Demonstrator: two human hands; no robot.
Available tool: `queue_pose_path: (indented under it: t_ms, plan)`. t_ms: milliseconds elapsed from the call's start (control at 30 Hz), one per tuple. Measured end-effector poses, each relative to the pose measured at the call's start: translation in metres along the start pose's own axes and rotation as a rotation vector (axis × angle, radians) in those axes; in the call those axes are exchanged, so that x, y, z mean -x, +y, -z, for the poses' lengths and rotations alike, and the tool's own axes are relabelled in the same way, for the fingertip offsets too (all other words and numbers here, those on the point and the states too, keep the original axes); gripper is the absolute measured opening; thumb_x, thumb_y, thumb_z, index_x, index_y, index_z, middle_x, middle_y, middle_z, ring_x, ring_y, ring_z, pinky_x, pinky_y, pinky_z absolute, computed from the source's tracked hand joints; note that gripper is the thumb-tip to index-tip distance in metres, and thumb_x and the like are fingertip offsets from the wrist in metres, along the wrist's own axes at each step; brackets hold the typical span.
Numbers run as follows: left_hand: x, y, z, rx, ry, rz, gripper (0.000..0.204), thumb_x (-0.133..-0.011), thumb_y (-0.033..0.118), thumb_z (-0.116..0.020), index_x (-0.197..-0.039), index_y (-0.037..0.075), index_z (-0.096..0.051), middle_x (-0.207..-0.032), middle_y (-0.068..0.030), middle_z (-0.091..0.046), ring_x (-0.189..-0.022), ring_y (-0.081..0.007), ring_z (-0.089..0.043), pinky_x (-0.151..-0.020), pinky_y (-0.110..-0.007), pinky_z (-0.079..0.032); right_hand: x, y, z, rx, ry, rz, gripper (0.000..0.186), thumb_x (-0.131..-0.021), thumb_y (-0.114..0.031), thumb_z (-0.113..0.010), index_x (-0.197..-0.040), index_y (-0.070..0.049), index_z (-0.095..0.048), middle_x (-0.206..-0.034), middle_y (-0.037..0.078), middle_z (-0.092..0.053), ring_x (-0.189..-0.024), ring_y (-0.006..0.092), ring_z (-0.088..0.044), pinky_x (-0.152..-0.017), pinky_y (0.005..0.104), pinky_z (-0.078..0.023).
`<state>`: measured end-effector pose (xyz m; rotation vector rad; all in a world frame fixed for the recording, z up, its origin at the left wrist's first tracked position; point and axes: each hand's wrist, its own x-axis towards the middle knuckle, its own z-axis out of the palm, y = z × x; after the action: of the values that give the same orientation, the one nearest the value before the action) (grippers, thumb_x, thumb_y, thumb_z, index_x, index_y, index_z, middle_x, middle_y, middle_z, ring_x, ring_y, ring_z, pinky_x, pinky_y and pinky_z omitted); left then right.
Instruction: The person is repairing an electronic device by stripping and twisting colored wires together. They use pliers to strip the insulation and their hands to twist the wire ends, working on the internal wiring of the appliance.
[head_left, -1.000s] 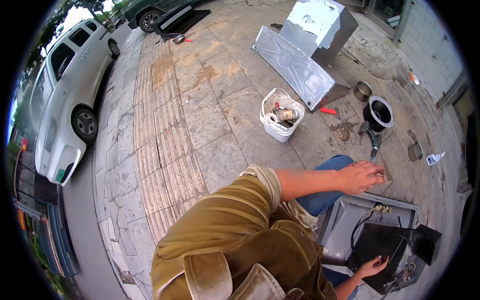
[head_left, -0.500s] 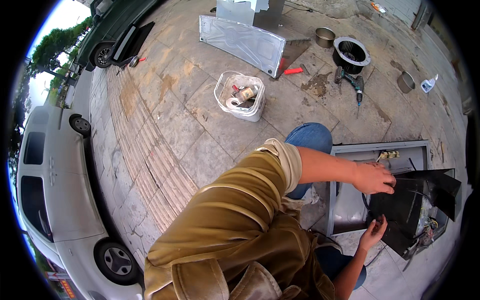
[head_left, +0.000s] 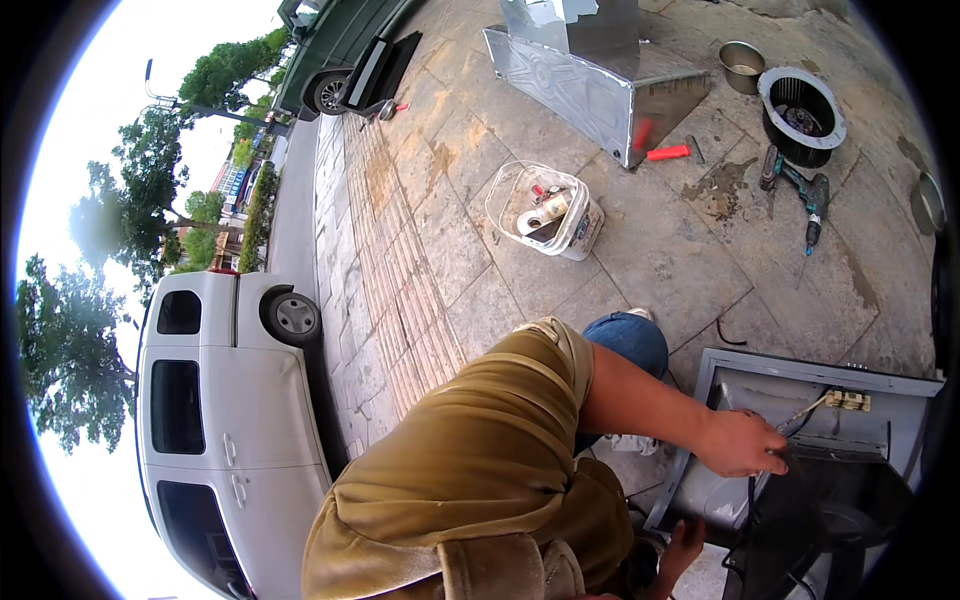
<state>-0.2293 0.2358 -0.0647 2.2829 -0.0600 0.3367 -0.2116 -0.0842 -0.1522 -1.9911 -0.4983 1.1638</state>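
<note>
My left hand (head_left: 742,443) reaches in from a rolled olive sleeve. Its fingers are curled over the upper corner of a black metal panel (head_left: 835,490). This panel lies tilted across a shallow grey metal housing (head_left: 715,385). Beside the hand, a cream terminal block (head_left: 848,400) with wires sits inside the housing's far edge. A black cable (head_left: 750,505) hangs down along the panel's near side. Low in the picture, my right hand (head_left: 684,545) is close to the housing's near corner, and its fingers are too dark to read.
A white bucket (head_left: 590,225) of tools and tape stands ahead on the paving. Beyond it are a sheet-metal panel (head_left: 570,95), a red-handled tool (head_left: 668,153), a cordless drill (head_left: 800,190), a fan wheel (head_left: 800,150) and a metal cup (head_left: 741,62). A white van (head_left: 215,400) is parked at left.
The view has swung, so the scene sits farther right and lower. The black panel appears tilted differently under my left hand. My right hand has dropped lower, away from the panel's edge.
</note>
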Motion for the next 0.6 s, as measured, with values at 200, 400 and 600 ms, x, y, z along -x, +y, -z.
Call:
queue_pose_path:
  t_ms: [200, 400, 600]
  plan:
    - [0.008, 0.003, 0.006, 0.082, -0.097, 0.331, 0.044, -0.076, 0.014, -0.063, -0.119, 0.013, -0.053, -0.097, -0.0116, -0.052, -0.084, -0.032, -0.062, -0.066, -0.045, -0.052, -0.001, -0.009, -0.014, 0.155, -0.005, -0.178, 0.038, -0.09, -0.013, -0.06, -0.121, 0.008, -0.053, -0.103, 0.013, -0.061, -0.088, 0.0212, -0.058, -0.081, 0.0348, -0.048]
    - [0.083, 0.031, 0.044, 0.081, -0.139, 0.592, 0.05, -0.078, 0.012, -0.061, -0.127, 0.013, -0.048, -0.109, -0.0119, -0.054, -0.083, -0.033, -0.064, -0.065, -0.042, -0.053, 0.063, -0.1, -0.005, 0.007, -0.019, -0.162, 0.032, -0.088, -0.006, -0.056, -0.118, 0.005, -0.054, -0.084, 0.01, -0.059, -0.068, 0.0161, -0.056, -0.065, 0.0289, -0.048]
    - [0.102, 0.065, 0.205, 0.134, 0.392, 0.668, 0.039, -0.083, 0.002, -0.056, -0.121, 0.013, -0.055, -0.108, -0.0116, -0.056, -0.084, -0.0341, -0.061, -0.068, -0.042, -0.051, 0.147, -0.191, 0.065, 0.073, 0.31, -0.169, 0.037, -0.087, -0.001, -0.054, -0.124, 0.002, -0.051, -0.088, 0.005, -0.059, -0.065, 0.0099, -0.054, -0.055, 0.0223, -0.046]
